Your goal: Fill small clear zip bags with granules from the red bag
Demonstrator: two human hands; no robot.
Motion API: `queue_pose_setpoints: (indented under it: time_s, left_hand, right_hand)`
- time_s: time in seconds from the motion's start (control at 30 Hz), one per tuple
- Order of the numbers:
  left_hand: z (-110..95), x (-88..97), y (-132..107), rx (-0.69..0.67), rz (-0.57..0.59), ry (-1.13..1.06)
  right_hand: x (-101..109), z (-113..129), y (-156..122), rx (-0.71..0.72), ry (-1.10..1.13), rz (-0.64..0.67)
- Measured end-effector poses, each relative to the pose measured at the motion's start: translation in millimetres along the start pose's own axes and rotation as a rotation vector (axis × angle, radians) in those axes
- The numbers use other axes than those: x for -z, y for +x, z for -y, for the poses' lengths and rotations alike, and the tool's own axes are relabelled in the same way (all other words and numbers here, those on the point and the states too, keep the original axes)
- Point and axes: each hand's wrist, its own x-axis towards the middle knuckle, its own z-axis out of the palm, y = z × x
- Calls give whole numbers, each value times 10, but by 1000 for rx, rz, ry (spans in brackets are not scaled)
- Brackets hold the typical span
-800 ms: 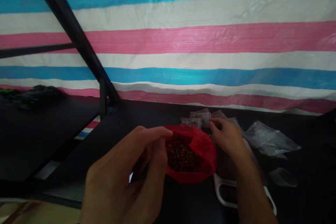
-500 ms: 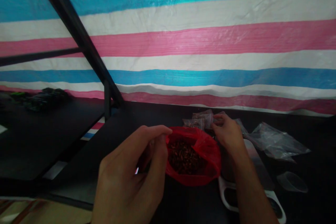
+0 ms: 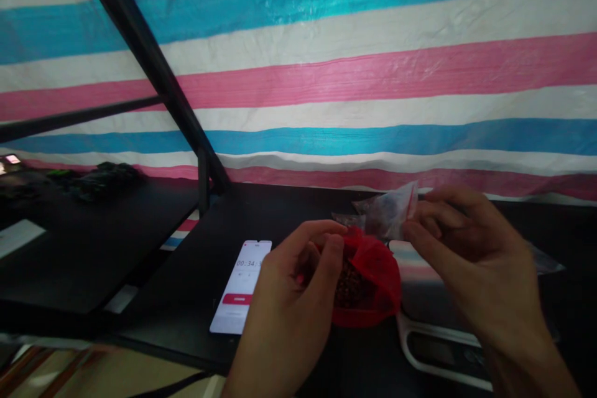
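A red plastic bag [image 3: 377, 273] full of dark brown bits sits open on the black table [image 3: 289, 211]. My left hand [image 3: 293, 298] hovers at the bag's left rim, fingers curled in a pinch; what they hold is hidden. My right hand [image 3: 466, 249] is raised above the table and pinches a small clear zip pouch [image 3: 389, 211] with a red strip at its top. More small filled pouches [image 3: 347, 219] lie behind the red bag.
A lit phone [image 3: 240, 286] showing a timer lies left of the bag. A white kitchen scale [image 3: 438, 329] sits under my right hand. A black frame post [image 3: 149, 62] slants across the striped tarp [image 3: 373, 74]. Another dark table [image 3: 93, 230] stands at left.
My right hand lifted a clear pouch from the pile behind the bag and came toward me. My left hand shifted right to the bag's rim, uncovering the phone. The view panned.
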Motion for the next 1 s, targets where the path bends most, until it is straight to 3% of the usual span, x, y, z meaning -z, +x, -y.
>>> queue_pose_setpoints:
  time_s: [0.13,0.27,0.57,0.83,1.0]
  left_hand:
    - [6,-100,1,80,125,-178]
    - [63,-120,29,163,189,-268]
    - [176,-60,104,206,229,-233]
    - [278,-15,131,219,266,-254]
    - [276,7,142,223,280,-244]
  right_hand:
    - [-104,136,-118,-140,95,335]
    - [-207,109,-162,-307,177,493]
    - [-227,-29,-155,-404,161,551]
    - [-229,-149,-177,-338,69,563]
    - [-229,-99,-178,-323,-15,607]
